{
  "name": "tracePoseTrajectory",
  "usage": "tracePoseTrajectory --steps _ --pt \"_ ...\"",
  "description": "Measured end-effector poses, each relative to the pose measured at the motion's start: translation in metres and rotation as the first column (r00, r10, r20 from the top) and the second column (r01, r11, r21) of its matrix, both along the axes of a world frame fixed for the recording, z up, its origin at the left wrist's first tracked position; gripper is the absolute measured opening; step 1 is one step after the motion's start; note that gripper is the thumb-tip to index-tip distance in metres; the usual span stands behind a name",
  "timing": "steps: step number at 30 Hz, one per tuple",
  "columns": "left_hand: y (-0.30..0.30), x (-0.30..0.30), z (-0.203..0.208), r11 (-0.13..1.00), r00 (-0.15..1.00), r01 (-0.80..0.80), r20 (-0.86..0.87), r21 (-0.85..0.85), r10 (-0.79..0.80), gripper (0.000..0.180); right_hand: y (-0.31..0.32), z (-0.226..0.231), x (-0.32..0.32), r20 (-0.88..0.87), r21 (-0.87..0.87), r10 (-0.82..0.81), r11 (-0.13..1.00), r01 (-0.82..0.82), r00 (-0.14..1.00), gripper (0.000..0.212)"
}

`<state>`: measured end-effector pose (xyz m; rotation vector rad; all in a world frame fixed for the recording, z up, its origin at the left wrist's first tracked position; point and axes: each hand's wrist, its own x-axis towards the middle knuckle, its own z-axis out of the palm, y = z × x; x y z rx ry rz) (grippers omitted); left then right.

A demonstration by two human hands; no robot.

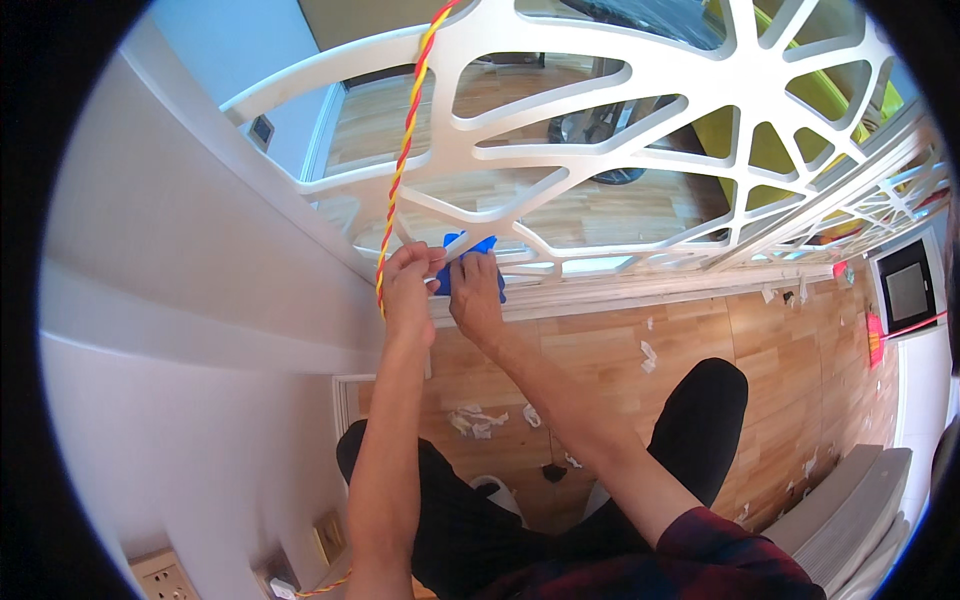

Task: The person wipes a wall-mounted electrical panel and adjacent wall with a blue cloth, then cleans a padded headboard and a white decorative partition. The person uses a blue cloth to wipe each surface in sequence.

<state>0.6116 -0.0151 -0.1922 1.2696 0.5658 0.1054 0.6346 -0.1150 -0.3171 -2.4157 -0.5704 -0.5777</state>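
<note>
My right hand (475, 290) is closed on a crumpled blue cloth-like piece (482, 246), partly hidden by the fingers, at the bottom of a white cut-out lattice panel (520, 210). Close beside it on the left, my left hand (408, 285) has its fingers pinched together. Whatever lies between those fingertips is too small to tell. A twisted red and yellow wire (405, 140) hangs down in front of the panel and passes along the left hand's outer side.
A pale wall (220, 250) rises close on the left, with a socket (165, 578) low down. White scraps (478, 420) litter the wood floor (610, 350). Folded grey boards (850, 510) stand at lower right. Behind the panel are a dark chair base (605, 130) and something yellow (770, 150).
</note>
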Motion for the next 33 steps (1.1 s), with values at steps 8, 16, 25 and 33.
tracePoseTrajectory --steps 8,16,25,33 --pt "-0.001 0.003 0.003 0.997 0.999 -0.040 0.017 -0.065 0.041 0.021 -0.079 -0.009 -0.019 0.024 -0.251 -0.049 0.966 0.053 0.999 0.045" --pt "0.012 0.003 0.003 0.960 0.962 -0.252 0.075 -0.117 0.262 0.015 -0.023 -0.017 -0.028 -0.086 0.085 0.025 0.996 -0.017 0.996 0.048" --pt "0.022 0.002 -0.002 0.947 0.960 -0.262 0.053 -0.185 0.276 0.013 -0.045 0.051 -0.013 -0.459 0.511 0.502 -0.525 0.680 0.733 0.035" --pt "0.021 0.000 -0.001 0.938 0.956 -0.274 0.051 -0.211 0.290 0.016 -0.078 0.044 0.019 -0.395 0.291 0.564 -0.672 0.681 0.725 0.034"
